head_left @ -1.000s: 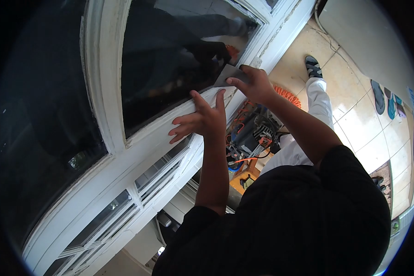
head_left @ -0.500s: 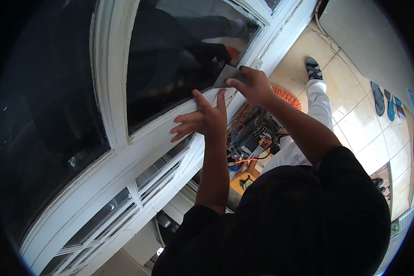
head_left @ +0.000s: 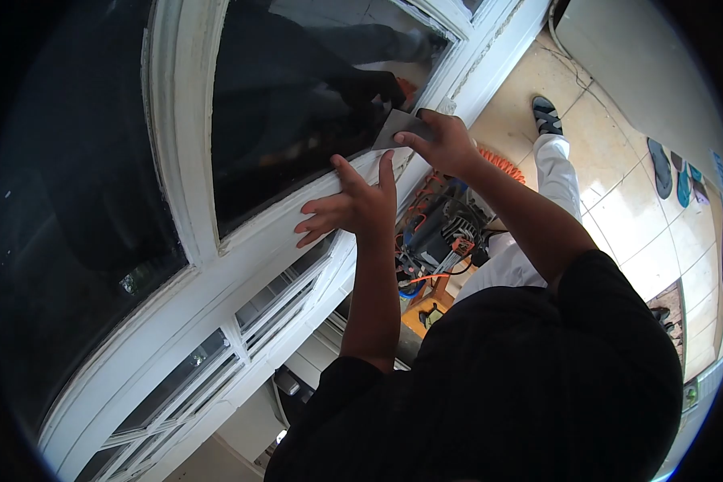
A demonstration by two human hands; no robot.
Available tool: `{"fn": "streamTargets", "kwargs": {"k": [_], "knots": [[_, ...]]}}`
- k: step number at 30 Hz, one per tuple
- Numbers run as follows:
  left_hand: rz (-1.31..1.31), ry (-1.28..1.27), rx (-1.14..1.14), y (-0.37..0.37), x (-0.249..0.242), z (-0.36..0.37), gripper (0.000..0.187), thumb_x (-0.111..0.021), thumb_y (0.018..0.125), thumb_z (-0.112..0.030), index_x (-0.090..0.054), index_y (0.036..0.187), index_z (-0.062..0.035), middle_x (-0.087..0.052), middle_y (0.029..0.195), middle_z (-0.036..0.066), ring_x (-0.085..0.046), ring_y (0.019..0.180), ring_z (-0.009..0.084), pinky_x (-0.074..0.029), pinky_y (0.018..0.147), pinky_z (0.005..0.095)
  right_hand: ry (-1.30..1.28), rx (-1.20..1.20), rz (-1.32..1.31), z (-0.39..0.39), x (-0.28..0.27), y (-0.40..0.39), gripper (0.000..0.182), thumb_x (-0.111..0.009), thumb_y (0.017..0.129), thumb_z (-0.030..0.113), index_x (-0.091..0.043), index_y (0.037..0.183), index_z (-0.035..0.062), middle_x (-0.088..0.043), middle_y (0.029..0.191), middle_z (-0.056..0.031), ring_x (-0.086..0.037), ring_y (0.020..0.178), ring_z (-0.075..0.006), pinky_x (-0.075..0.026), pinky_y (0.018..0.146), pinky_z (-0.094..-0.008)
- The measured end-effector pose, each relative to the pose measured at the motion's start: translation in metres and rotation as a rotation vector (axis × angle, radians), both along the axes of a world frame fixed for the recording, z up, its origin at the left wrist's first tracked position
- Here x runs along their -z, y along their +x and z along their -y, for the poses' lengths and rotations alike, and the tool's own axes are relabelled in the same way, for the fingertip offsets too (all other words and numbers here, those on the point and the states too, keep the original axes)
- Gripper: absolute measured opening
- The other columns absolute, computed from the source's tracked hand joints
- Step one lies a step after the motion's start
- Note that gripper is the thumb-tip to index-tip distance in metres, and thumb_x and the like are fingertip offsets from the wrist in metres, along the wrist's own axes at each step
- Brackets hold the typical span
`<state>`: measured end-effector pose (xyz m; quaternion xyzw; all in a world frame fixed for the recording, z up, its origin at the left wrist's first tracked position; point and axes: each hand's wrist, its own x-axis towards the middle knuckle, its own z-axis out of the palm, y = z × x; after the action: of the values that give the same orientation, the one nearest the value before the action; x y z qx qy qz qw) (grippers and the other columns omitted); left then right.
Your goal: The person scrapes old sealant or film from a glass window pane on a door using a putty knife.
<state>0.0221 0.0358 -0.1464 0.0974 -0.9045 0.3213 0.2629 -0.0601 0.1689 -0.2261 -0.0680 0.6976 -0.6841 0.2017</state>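
Observation:
My right hand (head_left: 444, 145) pinches a flat grey scraper plate (head_left: 398, 128), thumb on its near face. The plate's far edge lies at the lower border of a dark glass pane (head_left: 289, 120), where it meets the white window frame (head_left: 277, 207). Just left of it, my left hand (head_left: 353, 201) is spread over the frame's lower rail, fingers apart and nothing in them. Its index fingertip reaches the glass edge, and its thumb points up toward the scraper plate. The pane reflects a dark shape and a bit of orange.
Below my right forearm sit a dark power tool or machine (head_left: 442, 241) and a coiled orange hose (head_left: 500, 166). A yellow-orange box (head_left: 422, 318) stands near my body. My sandalled foot (head_left: 546, 116) is on the tiled floor (head_left: 631, 213), with loose slippers (head_left: 660, 169) farther right.
Both hands keep nearly the same place and grip. The right hand and scraper plate have shifted very slightly up, and the view of the window has moved a little left.

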Motion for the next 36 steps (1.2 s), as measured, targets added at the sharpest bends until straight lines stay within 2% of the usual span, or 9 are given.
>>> {"fn": "streamTargets", "kwargs": {"k": [4, 19, 22, 36], "knots": [[-0.002, 0.002, -0.001, -0.004, 0.001, 0.0, 0.105, -0.064, 0.069, -0.072, -0.018, 0.149, -0.0229, 0.032, 0.14, 0.036, 0.035, 0.123, 0.0593, 0.019, 0.08, 0.0785, 0.062, -0.035, 0.048, -0.004, 0.003, 0.0, 0.051, -0.072, 0.077, 0.047, -0.063, 0.087, -0.0015, -0.065, 0.073, -0.0198, -0.066, 0.073, -0.0345, -0.05, 0.067, -0.0397], [0.003, 0.007, 0.0, 0.001, 0.0, 0.0, 0.106, -0.066, 0.067, -0.071, -0.018, 0.149, -0.0235, 0.033, 0.14, 0.036, 0.035, 0.123, 0.0601, 0.019, 0.079, 0.0791, -0.017, 0.021, 0.021, -0.002, -0.003, 0.003, 0.048, -0.073, 0.077, 0.045, -0.064, 0.088, -0.0013, -0.064, 0.072, -0.0196, -0.066, 0.073, -0.0344, -0.05, 0.068, -0.0392], [-0.004, 0.005, 0.0, -0.002, 0.002, 0.003, 0.107, -0.066, 0.067, -0.071, -0.017, 0.149, -0.0238, 0.033, 0.14, 0.036, 0.035, 0.123, 0.0601, 0.019, 0.078, 0.0792, 0.08, -0.053, 0.054, -0.005, -0.005, -0.001, 0.048, -0.073, 0.077, 0.044, -0.064, 0.089, -0.0018, -0.065, 0.073, -0.02, -0.066, 0.073, -0.0339, -0.05, 0.068, -0.0389], [-0.006, -0.004, -0.002, 0.0, 0.001, 0.001, 0.109, -0.068, 0.066, -0.07, -0.015, 0.15, -0.0232, 0.033, 0.14, 0.036, 0.035, 0.122, 0.0604, 0.019, 0.079, 0.0792, 0.019, 0.005, 0.046, -0.005, -0.001, 0.001, 0.049, -0.073, 0.077, 0.045, -0.064, 0.088, -0.0019, -0.064, 0.072, -0.0194, -0.066, 0.072, -0.033, -0.05, 0.068, -0.0388]]}}
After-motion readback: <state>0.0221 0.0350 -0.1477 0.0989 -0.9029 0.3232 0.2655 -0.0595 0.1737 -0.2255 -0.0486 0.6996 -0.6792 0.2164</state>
